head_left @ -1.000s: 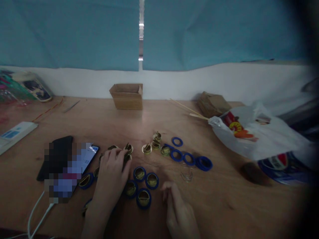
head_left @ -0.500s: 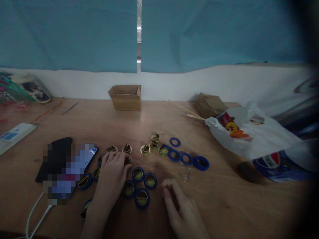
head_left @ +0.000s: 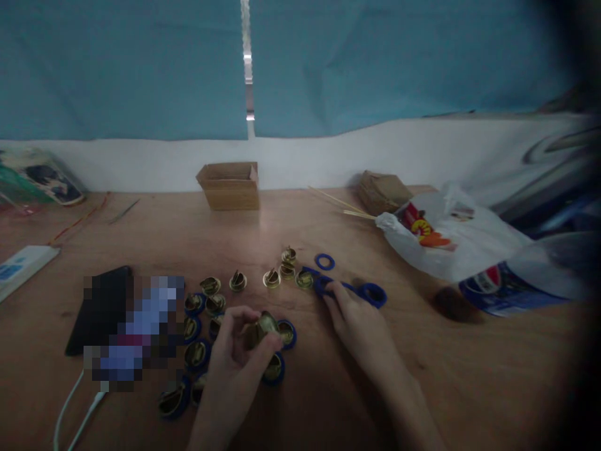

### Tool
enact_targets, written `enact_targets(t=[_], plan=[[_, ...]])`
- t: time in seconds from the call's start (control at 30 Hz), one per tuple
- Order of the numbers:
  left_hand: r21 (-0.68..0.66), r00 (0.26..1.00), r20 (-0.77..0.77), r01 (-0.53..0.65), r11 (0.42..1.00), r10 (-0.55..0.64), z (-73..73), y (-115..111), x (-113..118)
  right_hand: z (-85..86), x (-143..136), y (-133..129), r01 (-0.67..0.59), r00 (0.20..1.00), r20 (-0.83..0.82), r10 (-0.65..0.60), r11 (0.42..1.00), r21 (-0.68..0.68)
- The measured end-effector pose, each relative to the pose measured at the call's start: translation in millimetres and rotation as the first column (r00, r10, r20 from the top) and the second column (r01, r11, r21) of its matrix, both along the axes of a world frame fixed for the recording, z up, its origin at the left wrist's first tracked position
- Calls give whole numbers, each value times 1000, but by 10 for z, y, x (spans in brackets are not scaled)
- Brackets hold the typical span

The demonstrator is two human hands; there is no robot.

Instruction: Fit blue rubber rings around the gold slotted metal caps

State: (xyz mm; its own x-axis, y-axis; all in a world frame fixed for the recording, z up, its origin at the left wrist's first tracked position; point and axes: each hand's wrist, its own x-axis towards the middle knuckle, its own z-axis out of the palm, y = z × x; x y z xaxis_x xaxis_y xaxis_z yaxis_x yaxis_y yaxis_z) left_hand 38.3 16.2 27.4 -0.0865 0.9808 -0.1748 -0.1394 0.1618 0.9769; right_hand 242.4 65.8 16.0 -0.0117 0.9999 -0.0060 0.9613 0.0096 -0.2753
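On tbl (head_left: 469, 382), Pepsi-logo btl (head_left: 509, 289), L hand (head_left: 240, 357) w/ gold disc (head_left: 267, 323)

Carton (head_left: 230, 186) stands behind the discs (head_left: 271, 278), apparently against the wall (head_left: 300, 161).

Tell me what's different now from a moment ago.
The left hand has moved right and closer to the person, and now holds up a gold-coloured round piece. The right hand has moved forward, its fingertips now at a blue ring. The cardboard box and plastic bag stayed put.
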Motion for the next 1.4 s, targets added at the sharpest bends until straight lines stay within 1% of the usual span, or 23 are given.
enact_targets(t=[0.07, 0.1, 0.13, 0.17, 0.2, 0.23, 0.27, 0.3, 0.33, 0.37, 0.4, 0.47, 0.57, 0.67, 0.77, 0.83, 0.97, 1.07, 1.17, 1.27, 1.33, 1.4], plan=[[-57, 999, 42, -10, 998, 12, 34, -9, 45, 61, 24, -92, 32, 976, -217, -9, 994, 107], [-80, 999, 44, -16, 997, 20, 48, -9, 62, 107, 26, -158, 62, 940, -341, -7, 987, 150], [-101, 999, 42, -14, 995, 18, 57, -9, 76, 158, 18, -235, 115, 881, -473, -19, 978, 175], [-120, 999, 41, -3, 993, 8, 60, -10, 88, 209, -1, -321, 154, 803, -596, -37, 977, 148], [-136, 999, 46, 12, 991, -6, 57, -12, 98, 255, -31, -411, 190, 711, -701, -53, 975, 119], [-147, 998, 60, 32, 989, -23, 49, -16, 108, 295, -69, -499, 231, 600, -796, -79, 970, 78], [-151, 996, 80, 52, 987, -40, 38, -21, 117, 324, -114, -578, 212, 507, -858, -83, 977, 31], [-148, 993, 100, 69, 987, -55, 27, -28, 127, 343, -163, -643, 153, 441, -891, -109, 987, -45], [-137, 991, 119, 84, 987, -68, 19, -35, 136, 352, -212, -691, 79, 405, -906, -122, 992, -98], [-122, 988, 132, 97, 988, -81, 13, -42, 144, 353, -260, -721, 6, 388, -914, -118, 992, -126], [-105, 985, 139, 114, 988, -99, 10, -50, 151, 347, -305, -733, -52, 386, -916, -109, 989, -139], [-67, 979, 138, 161, 985, -150, 13, -65, 159, 325, -375, -723, -102, 393, -917, -69, 988, -118], [-17, 966, 136, 222, 975, -218, 15, -83, 151, 300, -418, -686, -97, 411, -911, -35, 992, -82], [-16, 968, 122, 224, 974, -221, 9, -92, 136, 304, -408, -677, -60, 415, -910, -19, 997, -48], [-41, 965, 127, 234, 971, -228, 13, -100, 129, 308, -414, -672, -118, 400, -917, 3, 992, -48], [-32, 957, 147, 257, 966, -249, 24, -115, 122, 288, -442, -657, -143, 438, -898, 29, 989, -38], [-6, 936, 195, 299, 954, -292, 49, -154, 79, 215, -490, -617, -78, 571, -816, 86, 996, 50], [-15, 898, 316, 327, 945, -305, 57, -174, 50, 190, -487, -593, -63, 614, -777, 135, 990, 123], [-35, 882, 391, 299, 953, -263, 70, -184, 61, 186, -486, -579, -54, 637, -746, 193, 977, 207], [-47, 900, 383, 244, 969, -208, 96, -190, 93, 158, -506, -583, -34, 629, -746, 220, 966, 256], [-40, 921, 343, 211, 977, -185, 113, -196, 108, 127, -523, -591, 5, 589, -782, 204, 967, 256], [-35, 935, 307, 196, 980, -176, 125, -208, 118, 101, -535, -597, 44, 526, -835, 162, 975, 217]])
